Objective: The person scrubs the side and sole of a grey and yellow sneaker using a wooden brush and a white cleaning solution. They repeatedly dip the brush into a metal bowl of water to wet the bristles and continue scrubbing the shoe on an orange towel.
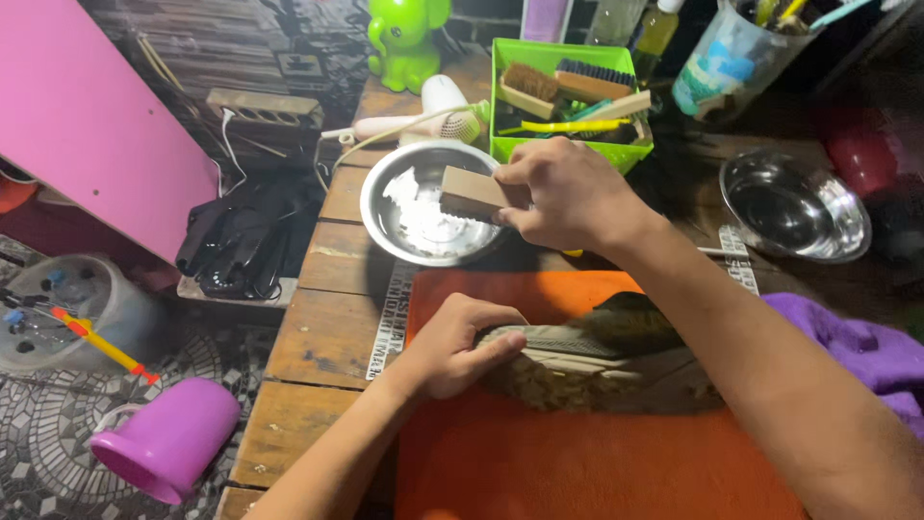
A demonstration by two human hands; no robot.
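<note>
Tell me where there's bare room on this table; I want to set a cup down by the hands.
Bare planks lie left of the orange mat, below the foamy steel bowl. The mat's near part is free too. It is crowded behind: green brush basket, right hand holding a brush, second steel bowl. The left hand holds a shoe.

Two steel bowls point(423, 204) point(795, 206); one shoe point(587, 361); one purple cup point(168, 440)

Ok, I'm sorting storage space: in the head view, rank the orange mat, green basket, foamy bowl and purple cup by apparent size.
1. Orange mat
2. Green basket and foamy bowl: look alike, unranked
3. Purple cup, though it sits lower on the floor, so unsure
</note>
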